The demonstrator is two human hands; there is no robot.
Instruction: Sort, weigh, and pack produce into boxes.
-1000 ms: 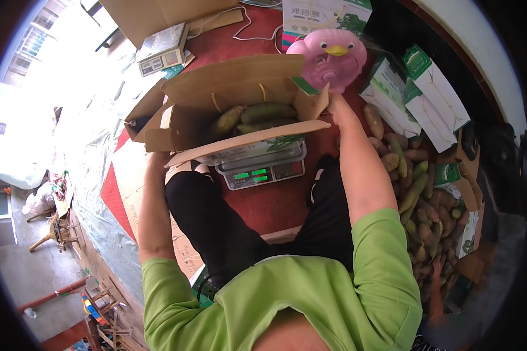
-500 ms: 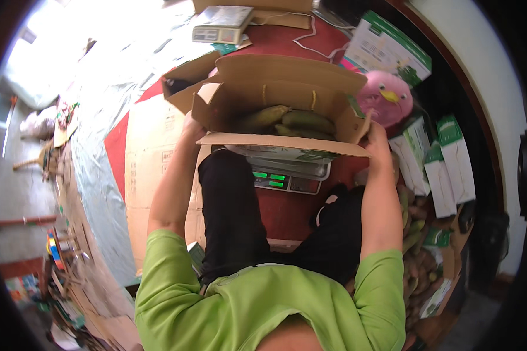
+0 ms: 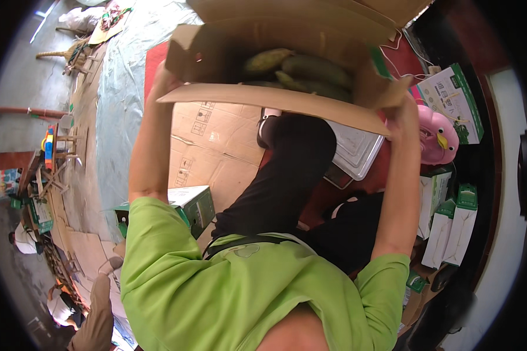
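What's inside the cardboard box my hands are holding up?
Long green vegetables lie inside the cardboard box, at least three showing. The front flap covers the nearest part, the left end is in shadow, and anything beneath the vegetables is hidden.

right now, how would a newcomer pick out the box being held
Find the green shirt at bottom centre and follow both forearms up. Between left grip and right grip is the open cardboard box. Unlike the white-and-green boxes at right, it shows bare brown inside and long greenish vegetables.
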